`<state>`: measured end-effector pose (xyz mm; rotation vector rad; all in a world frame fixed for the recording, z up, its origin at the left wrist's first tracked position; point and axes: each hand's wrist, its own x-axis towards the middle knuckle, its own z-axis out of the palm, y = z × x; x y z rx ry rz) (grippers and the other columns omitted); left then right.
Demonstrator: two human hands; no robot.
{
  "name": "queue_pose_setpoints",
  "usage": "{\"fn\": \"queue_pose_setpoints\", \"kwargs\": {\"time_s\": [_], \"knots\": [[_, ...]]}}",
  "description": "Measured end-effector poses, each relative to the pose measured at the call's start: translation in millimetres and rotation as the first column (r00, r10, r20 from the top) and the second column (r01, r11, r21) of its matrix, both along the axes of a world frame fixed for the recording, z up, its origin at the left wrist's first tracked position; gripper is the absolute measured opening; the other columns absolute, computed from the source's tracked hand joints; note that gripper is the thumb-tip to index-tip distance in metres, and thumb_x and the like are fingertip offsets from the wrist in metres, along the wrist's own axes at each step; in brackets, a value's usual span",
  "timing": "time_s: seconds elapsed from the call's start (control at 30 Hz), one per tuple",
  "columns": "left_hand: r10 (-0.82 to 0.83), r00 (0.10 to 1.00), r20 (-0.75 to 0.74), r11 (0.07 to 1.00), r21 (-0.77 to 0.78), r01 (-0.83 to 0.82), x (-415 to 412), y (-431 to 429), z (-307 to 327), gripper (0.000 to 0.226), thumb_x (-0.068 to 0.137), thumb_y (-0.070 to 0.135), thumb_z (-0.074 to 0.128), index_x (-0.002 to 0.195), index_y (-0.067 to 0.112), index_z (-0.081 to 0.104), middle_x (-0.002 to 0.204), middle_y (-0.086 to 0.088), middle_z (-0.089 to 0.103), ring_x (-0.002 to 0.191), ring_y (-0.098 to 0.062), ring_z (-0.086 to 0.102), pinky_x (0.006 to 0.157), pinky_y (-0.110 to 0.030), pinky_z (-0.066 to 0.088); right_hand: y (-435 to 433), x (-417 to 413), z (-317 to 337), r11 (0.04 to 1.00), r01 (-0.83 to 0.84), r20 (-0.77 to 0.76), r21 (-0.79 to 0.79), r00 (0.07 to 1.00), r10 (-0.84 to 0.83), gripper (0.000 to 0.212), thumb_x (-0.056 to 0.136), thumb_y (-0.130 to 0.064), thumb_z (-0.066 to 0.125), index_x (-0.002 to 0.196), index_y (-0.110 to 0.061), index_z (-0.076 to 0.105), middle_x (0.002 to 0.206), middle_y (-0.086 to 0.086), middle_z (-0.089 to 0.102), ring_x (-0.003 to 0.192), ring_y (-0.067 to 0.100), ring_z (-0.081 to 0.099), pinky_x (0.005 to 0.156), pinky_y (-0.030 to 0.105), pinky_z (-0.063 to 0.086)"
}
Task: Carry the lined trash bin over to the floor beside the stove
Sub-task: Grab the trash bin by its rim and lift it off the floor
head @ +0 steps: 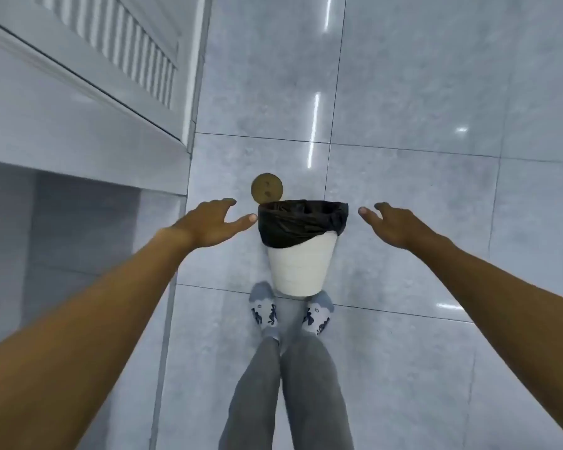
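A white trash bin (298,271) stands upright on the grey tiled floor just in front of my feet. A black bag (301,220) lines it and folds over its rim. My left hand (213,224) hovers just left of the rim with fingers spread, its thumb tip close to the bag; whether it touches I cannot tell. To the right of the rim, with a small gap, is my right hand (392,224), also open. Neither hand holds anything.
A white cabinet with a slatted door (134,50) and a grey ledge (78,138) runs along the left. A round brown disc (267,187) sits just behind the bin's left rim. Glossy floor tiles (436,108) stretch ahead and right. My socked feet (290,315) stand at the bin's base.
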<state>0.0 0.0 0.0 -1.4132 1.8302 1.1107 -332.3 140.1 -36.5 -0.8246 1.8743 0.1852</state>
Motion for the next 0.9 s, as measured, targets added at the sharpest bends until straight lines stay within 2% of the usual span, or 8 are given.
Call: {"fn": "queue_pose_setpoints", "kwargs": {"time_s": [0.17,0.33,0.5,0.57,0.67,0.77,0.83,0.9], "knots": [[0.015,1.000,0.007,0.999,0.049,-0.015,-9.4,-6.1,-88.6,0.095,0.087,0.078,0.041,0.159,0.017,0.027,0.167,-0.008,0.030,0.151,-0.031,0.032,0.118,-0.047,0.028,-8.8,12.4,-82.0,0.996,0.092,0.007,0.017,0.996,-0.092,0.083,0.095,-0.070,0.030,0.154,-0.012,0.032,0.156,0.021,0.039,0.141,0.038,0.040,0.108,0.045,0.035],[0.068,0.998,0.000,0.993,0.095,-0.067,-12.7,-12.5,-168.4,0.095,0.090,0.076,0.039,0.160,0.013,0.025,0.166,-0.011,0.030,0.150,-0.031,0.033,0.117,-0.045,0.030,-31.1,14.2,-153.0,0.989,0.144,-0.046,0.028,0.989,-0.143,0.084,0.094,-0.072,0.027,0.153,-0.012,0.035,0.153,0.021,0.042,0.134,0.041,0.045,0.105,0.050,0.043],[0.164,0.986,-0.001,0.982,0.094,-0.163,-17.5,-25.9,-236.5,0.091,0.091,0.077,0.034,0.158,0.015,0.029,0.162,-0.013,0.037,0.146,-0.035,0.040,0.111,-0.046,0.035,-50.6,14.2,-211.0,0.963,0.259,-0.030,0.081,0.966,-0.257,0.079,0.092,-0.070,0.037,0.147,-0.013,0.040,0.139,0.014,0.050,0.114,0.038,0.057,0.070,0.046,0.058],[0.187,0.982,-0.015,0.978,0.101,-0.184,-19.4,-30.3,-259.3,0.086,0.093,0.076,0.031,0.156,0.016,0.034,0.159,-0.014,0.041,0.143,-0.035,0.043,0.109,-0.045,0.036,-56.3,14.3,-231.9,0.948,0.293,-0.029,0.122,0.956,-0.292,0.070,0.092,-0.065,0.046,0.135,-0.010,0.049,0.126,0.013,0.054,0.101,0.038,0.064,0.065,0.044,0.059],[0.216,0.976,0.008,0.969,0.121,-0.215,-22.5,-35.1,-287.3,0.079,0.095,0.071,0.028,0.152,0.018,0.039,0.153,-0.016,0.046,0.137,-0.038,0.048,0.107,-0.046,0.041,-63.6,16.4,-256.3,0.940,0.298,-0.022,0.165,0.954,-0.299,0.046,0.091,-0.049,0.059,0.099,-0.004,0.058,0.101,0.014,0.058,0.076,0.033,0.066,0.057,0.035,0.056],[0.310,0.946,0.098,0.933,0.163,-0.322,-34.2,-36.4,-306.8,0.039,0.102,0.043,0.034,0.116,0.012,0.051,0.109,-0.015,0.059,0.091,-0.032,0.061,0.075,-0.037,0.050,-68.8,16.1,-277.6,0.955,0.253,-0.093,0.152,0.966,-0.241,0.024,0.087,-0.018,0.062,0.072,-0.006,0.048,0.080,0.013,0.051,0.057,0.026,0.048,0.047,0.028,0.039],[0.418,0.901,0.116,0.878,0.205,-0.433,-44.8,-35.8,-313.7,0.017,0.098,0.018,0.039,0.088,0.009,0.047,0.078,-0.012,0.048,0.064,-0.024,0.046,0.058,-0.032,0.041,-70.8,14.7,-285.3,0.956,0.236,-0.137,0.174,0.967,-0.213,0.019,0.087,-0.006,0.055,0.070,-0.005,0.047,0.079,0.014,0.050,0.055,0.025,0.047,0.044,0.027,0.037],[0.459,0.881,0.111,0.845,0.253,-0.472,-51.5,-36.4,-313.7,0.019,0.090,0.001,0.037,0.074,0.009,0.042,0.066,-0.009,0.037,0.055,-0.021,0.032,0.049,-0.028,0.033,-71.2,14.5,-284.9,0.954,0.222,-0.136,0.202,0.971,-0.197,0.021,0.090,-0.001,0.049,0.069,-0.003,0.047,0.074,0.013,0.050,0.051,0.024,0.047,0.039,0.025,0.037]]}}
